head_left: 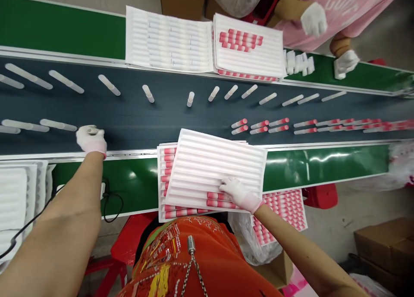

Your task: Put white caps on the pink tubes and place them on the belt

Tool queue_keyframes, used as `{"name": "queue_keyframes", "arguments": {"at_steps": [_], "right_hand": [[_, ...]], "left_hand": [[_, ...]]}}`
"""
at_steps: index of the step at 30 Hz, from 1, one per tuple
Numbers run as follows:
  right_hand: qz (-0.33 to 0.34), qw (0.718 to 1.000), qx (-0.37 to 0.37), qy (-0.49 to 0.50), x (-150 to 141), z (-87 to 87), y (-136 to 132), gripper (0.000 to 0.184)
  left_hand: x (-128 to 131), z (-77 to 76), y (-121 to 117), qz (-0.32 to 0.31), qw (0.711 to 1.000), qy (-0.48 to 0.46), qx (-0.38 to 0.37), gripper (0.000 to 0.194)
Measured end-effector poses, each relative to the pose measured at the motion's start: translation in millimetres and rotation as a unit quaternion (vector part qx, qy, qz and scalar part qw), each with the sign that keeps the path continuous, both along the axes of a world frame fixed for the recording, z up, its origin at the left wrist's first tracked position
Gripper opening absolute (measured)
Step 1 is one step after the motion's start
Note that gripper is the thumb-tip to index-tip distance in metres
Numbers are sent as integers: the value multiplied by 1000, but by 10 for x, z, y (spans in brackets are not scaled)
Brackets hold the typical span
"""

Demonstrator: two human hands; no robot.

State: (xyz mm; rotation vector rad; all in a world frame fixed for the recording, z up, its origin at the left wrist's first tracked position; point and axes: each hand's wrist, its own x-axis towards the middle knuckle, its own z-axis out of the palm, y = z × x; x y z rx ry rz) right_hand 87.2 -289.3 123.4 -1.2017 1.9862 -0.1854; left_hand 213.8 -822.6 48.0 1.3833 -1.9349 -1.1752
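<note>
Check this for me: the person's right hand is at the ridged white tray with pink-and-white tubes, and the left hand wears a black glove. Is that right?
Not quite: the head view shows the left hand wearing a white glove, not black. The right hand is at the ridged white tray with pink-and-white tubes.

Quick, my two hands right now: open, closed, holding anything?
Left hand: curled over the belt; can't tell if it holds anything.
Right hand: at a red-and-white tube in the white tray; grip can't be told.
</note>
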Motion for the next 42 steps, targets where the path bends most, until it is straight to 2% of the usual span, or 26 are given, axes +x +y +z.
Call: {"name": "queue_keyframes", "arguments": {"at_steps": [2, 3, 5, 6, 7, 9, 11, 12, 14, 17, 19, 21, 24, 27, 30, 31, 32, 33, 34, 36, 38, 39, 40, 42], "right_hand": [[-131, 985, -85, -76, -22, 68, -87, 9], [-208, 961, -135, -122, -30, 123, -186, 7], [-335, 889, -237, -202, -50, 265, -479, 6], [-375, 852, -285, -230, -63, 343, -654, 11], [-397, 819, -329, -252, -80, 419, -831, 20], [-410, 772, -395, -282, -117, 543, -1142, 46], [-400, 756, -423, -299, -148, 616, -1339, 64], [-390, 759, -424, -303, -157, 635, -1389, 65], [-367, 778, -407, -307, -160, 658, -1411, 58], [-332, 805, -369, -324, -160, 705, -1346, 49], [-300, 818, -356, -338, -181, 761, -1297, 45], [-258, 833, -349, -343, -223, 823, -1261, 40], [-216, 847, -337, -351, -309, 882, -1230, 36], [-218, 839, -329, -376, -385, 895, -1219, 36], [-219, 840, -314, -384, -431, 912, -1225, 34], [-218, 843, -306, -385, -436, 921, -1230, 33], [-222, 844, -298, -387, -434, 927, -1237, 32], [-231, 843, -291, -389, -423, 928, -1244, 31], [-245, 840, -285, -390, -402, 924, -1252, 30], [-282, 835, -280, -382, -319, 901, -1270, 27], [-302, 843, -290, -339, -183, 878, -1293, 23], [-301, 852, -301, -305, -103, 874, -1306, 21], [-296, 862, -315, -263, -23, 876, -1319, 19], [-274, 881, -341, -179, 99, 886, -1338, 17]], "left_hand": [[38, 101, 315, 20, 1000, -3, -1, 22], [45, 184, 525, 10, 1000, 4, 8, 16], [42, 404, 1033, -65, 996, 35, 54, 13], [39, 531, 1313, -146, 979, 78, 122, 24], [38, 660, 1592, -208, 952, 115, 191, 35], [46, 900, 2093, -286, 904, 133, 287, 51], [54, 1091, 2447, -327, 870, 122, 349, 53], [51, 1167, 2560, -337, 860, 108, 368, 49], [27, 1288, 2674, -344, 854, 64, 385, 38], [-32, 1422, 2671, -372, 848, -22, 377, 26], [-54, 1479, 2624, -398, 830, -61, 387, 22], [-50, 1496, 2571, -423, 797, -62, 426, 19], [-30, 1451, 2491, -441, 729, -24, 523, 25], [-60, 1379, 2407, -455, 639, -14, 620, 37], [-136, 1355, 2353, -490, 546, -20, 679, 41], [-161, 1364, 2352, -499, 529, -23, 686, 42], [-184, 1383, 2362, -502, 528, -25, 684, 42], [-204, 1409, 2383, -499, 546, -29, 672, 42], [-220, 1439, 2415, -491, 583, -35, 647, 41], [-250, 1496, 2510, -466, 696, -60, 543, 34], [-282, 1513, 2630, -440, 812, -81, 374, 22], [-300, 1497, 2692, -430, 852, -81, 287, 16], [-319, 1462, 2750, -422, 878, -72, 214, 12], [-352, 1341, 2827, -420, 896, -39, 139, 12]]}}
